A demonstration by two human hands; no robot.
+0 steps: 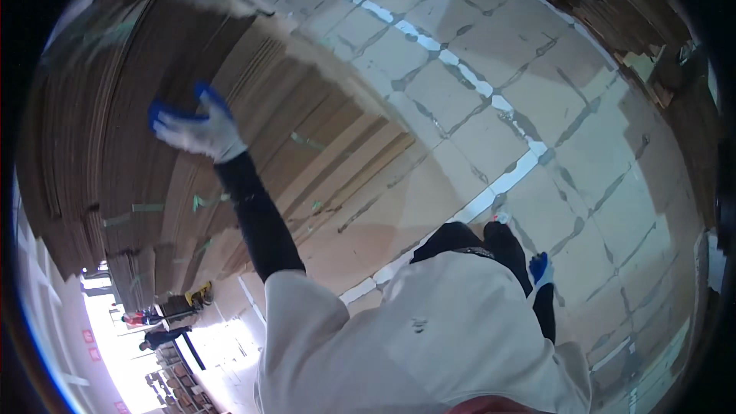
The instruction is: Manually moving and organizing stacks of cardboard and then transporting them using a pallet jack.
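Left hand (195, 130), in a white glove with blue fingertips, reaching out at arm's length and pressed flat, fingers spread, against the stacked cardboard sheets (153, 184) on the left. Not closed around anything; only touching the brown face of the stack. Right hand (540, 268), gloved the same way, hanging low by the right hip, well apart from any cardboard; too small and turned away to tell whether loose or curled, holding nothing visible.

Cardboard stack filling the whole left side, from near to far, many flat sheets bundled on edge or in layers, with pale green strapping or tape marks here and there. Probably stiff across the flutes yet bendable along them, light sheet by sheet but heavy and awkward as a bundle. Faces dry and fairly grippy against a glove; edges thin and likely to crease if levered. Best taken at an exposed edge or corner of a sheet, both hands wide apart, rather than by the flat face where nothing offers purchase.

Floor (491, 107) of large pale tiles or slabs with dark joints and a white painted line running from far left towards near right. More brown cardboard piles (613, 0) at far right. Bright doorway at near left, with small figures of other people (146, 326) and a yellow cart beyond.
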